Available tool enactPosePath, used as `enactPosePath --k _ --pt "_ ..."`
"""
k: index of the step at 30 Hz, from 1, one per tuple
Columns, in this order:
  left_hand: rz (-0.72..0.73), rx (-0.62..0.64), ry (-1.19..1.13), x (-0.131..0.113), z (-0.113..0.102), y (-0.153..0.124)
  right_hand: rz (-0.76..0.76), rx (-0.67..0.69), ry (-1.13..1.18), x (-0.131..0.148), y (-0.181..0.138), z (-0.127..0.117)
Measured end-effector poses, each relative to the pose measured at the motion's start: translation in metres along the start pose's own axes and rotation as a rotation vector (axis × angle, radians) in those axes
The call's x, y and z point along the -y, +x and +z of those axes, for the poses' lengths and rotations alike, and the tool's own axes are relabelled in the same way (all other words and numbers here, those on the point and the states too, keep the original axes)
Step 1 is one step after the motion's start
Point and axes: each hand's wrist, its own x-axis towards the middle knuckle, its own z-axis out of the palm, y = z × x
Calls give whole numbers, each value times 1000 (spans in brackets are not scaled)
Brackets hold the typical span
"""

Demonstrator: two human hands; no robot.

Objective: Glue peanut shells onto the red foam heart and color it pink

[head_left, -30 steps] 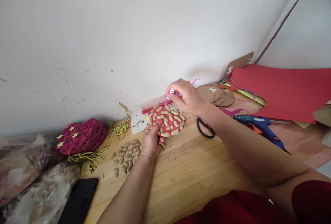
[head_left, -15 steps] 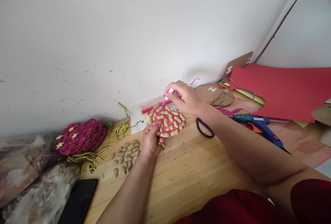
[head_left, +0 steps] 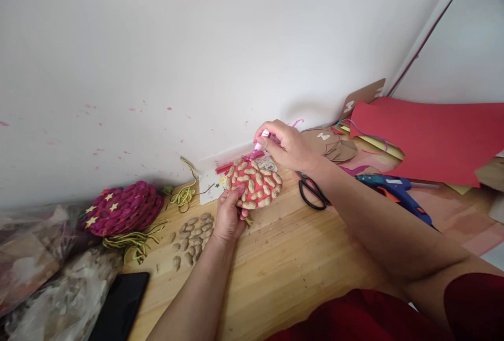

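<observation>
My left hand (head_left: 230, 215) grips the lower left edge of a round red disc (head_left: 263, 182) covered with peanuts in their shells, thumb on its face. The disc is raised and tilted above the table. In my right hand (head_left: 285, 144) is a white-and-pink paint marker (head_left: 260, 143), pinched between thumb and fingers and pointing down. Its pink tip is at a peanut on the disc's top edge, where some pink colour shows. Green yarn ends stick out below the disc. Loose peanuts (head_left: 196, 236) lie on the table beside my left forearm.
Black-handled scissors (head_left: 313, 194) and a blue glue gun (head_left: 401, 194) lie near my right forearm. Cardboard shapes (head_left: 321, 141) and red sheets (head_left: 433, 138) are behind. To the left are stacked magenta discs (head_left: 126, 207), yarn (head_left: 185, 194), plastic bags (head_left: 66, 293) and a black phone (head_left: 120, 307).
My right hand and the marker have shifted slightly up and to the right. More of the scissors shows beside my forearm. The disc and my left hand stay nearly in place.
</observation>
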Motion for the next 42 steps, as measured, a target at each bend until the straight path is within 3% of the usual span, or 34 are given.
enactPosePath --k 14,23,29,42 --pt "1 17 24 -2 -2 -1 56 -15 43 -1 2 -7" --pt "-94 76 -56 -9 0 -3 183 -14 251 -9 5 -9" --pt "-152 97 -112 -15 2 -4 186 -79 279 -12 4 -8" --pt "-166 116 -121 -15 2 -4 217 -81 361 -17 4 -5"
